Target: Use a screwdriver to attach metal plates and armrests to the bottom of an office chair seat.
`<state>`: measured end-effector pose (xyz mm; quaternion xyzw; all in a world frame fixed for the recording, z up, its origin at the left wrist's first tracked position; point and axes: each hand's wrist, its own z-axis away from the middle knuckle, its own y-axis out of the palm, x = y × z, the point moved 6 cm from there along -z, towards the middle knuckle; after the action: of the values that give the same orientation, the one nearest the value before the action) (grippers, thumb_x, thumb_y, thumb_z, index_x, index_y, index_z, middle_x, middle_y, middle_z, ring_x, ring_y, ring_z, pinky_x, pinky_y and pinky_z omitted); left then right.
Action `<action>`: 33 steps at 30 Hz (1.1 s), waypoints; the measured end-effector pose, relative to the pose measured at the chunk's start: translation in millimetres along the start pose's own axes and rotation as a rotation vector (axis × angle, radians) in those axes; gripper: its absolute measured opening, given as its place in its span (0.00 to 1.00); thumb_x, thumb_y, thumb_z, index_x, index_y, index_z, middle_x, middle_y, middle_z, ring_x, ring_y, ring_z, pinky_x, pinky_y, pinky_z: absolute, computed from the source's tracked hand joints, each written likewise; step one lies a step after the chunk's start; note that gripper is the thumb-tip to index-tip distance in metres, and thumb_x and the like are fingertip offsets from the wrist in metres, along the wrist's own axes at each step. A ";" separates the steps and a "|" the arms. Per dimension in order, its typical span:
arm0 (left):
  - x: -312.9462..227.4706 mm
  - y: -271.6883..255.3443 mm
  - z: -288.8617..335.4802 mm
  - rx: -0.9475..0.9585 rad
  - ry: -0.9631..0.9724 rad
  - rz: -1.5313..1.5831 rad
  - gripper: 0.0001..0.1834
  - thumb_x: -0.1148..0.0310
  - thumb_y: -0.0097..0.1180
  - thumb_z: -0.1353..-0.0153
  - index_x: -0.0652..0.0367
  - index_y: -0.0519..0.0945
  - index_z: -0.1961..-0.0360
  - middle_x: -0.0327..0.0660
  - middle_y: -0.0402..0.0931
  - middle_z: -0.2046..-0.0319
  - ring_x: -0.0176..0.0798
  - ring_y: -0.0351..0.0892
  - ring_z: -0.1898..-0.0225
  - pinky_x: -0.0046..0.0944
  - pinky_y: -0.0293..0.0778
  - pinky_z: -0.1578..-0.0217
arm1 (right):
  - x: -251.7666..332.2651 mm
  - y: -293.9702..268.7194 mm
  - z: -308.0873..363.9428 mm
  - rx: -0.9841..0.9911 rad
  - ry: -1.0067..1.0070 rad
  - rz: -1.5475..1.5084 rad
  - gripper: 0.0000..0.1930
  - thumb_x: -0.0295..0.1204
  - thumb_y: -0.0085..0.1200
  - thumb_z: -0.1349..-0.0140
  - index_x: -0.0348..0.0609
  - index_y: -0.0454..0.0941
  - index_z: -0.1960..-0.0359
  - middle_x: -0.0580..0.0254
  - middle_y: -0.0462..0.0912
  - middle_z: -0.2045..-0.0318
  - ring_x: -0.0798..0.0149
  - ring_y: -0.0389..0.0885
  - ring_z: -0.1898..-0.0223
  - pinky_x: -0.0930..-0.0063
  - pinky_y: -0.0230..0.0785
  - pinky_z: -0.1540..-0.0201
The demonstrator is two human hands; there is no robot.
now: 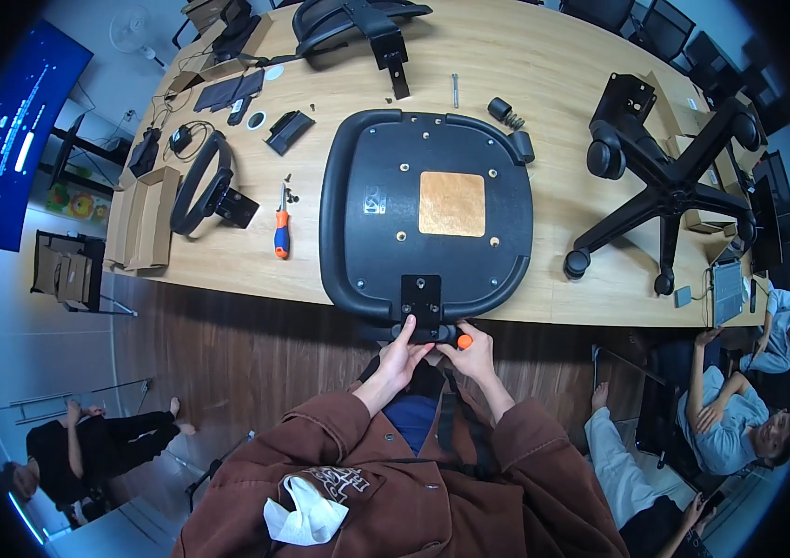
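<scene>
Closed round an orange-ended tool [465, 342], the right hand [478, 355] sat beside the left hand [398, 358], whose hold was unclear, thumb on the metal bracket [421, 294] of the upturned chair seat [395, 200] at the table [255, 274] edge, apparently mid-fastening, with steady turning seemingly needed next.

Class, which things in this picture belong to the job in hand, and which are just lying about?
Apparently part of the job:
Black rounded-square seat, underside up
Black metal bracket, touched by the left hand
Orange-ended object at the right hand
Black five-legged wheeled base
Blue-and-orange screwdriver

Probably just lying about:
Open brown cardboard box
Grey laptop
</scene>
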<state>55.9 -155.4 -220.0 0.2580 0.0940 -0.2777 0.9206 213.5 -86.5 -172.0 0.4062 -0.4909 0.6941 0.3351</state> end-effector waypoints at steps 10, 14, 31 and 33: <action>-0.9 0.9 1.1 -0.025 0.003 -0.050 0.29 0.51 0.63 0.35 0.64 0.73 0.46 0.48 0.78 0.51 0.44 0.81 0.50 0.42 0.79 0.46 | 2.9 1.6 0.6 -0.082 0.129 -0.036 0.19 0.36 0.70 0.44 0.34 0.84 0.56 0.51 0.88 0.66 0.65 0.87 0.65 0.70 0.76 0.58; -0.9 3.8 3.5 -0.007 -0.019 -0.043 0.29 0.51 0.61 0.35 0.64 0.73 0.45 0.48 0.77 0.49 0.43 0.79 0.48 0.43 0.78 0.44 | -5.6 3.4 -1.0 -0.115 0.192 -0.048 0.20 0.39 0.71 0.46 0.35 0.85 0.61 0.54 0.87 0.71 0.66 0.86 0.68 0.70 0.76 0.61; -5.0 -5.1 -3.0 0.037 -0.067 0.002 0.26 0.57 0.64 0.36 0.67 0.74 0.47 0.50 0.78 0.50 0.44 0.81 0.48 0.42 0.80 0.45 | 2.5 18.0 -3.4 -0.282 0.378 0.086 0.25 0.51 0.71 0.49 0.37 0.85 0.73 0.57 0.85 0.79 0.64 0.84 0.75 0.65 0.74 0.67; -5.0 -21.9 -1.1 0.065 -0.141 -0.061 0.25 0.58 0.65 0.36 0.68 0.75 0.48 0.50 0.78 0.51 0.45 0.81 0.48 0.42 0.80 0.46 | 9.6 20.1 -5.1 -0.264 0.384 0.117 0.24 0.51 0.72 0.49 0.37 0.85 0.73 0.57 0.85 0.80 0.65 0.83 0.76 0.65 0.74 0.67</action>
<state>39.5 -168.1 -228.5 0.2647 0.0275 -0.3259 0.9072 190.6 -87.0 -172.6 0.1904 -0.5274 0.7066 0.4316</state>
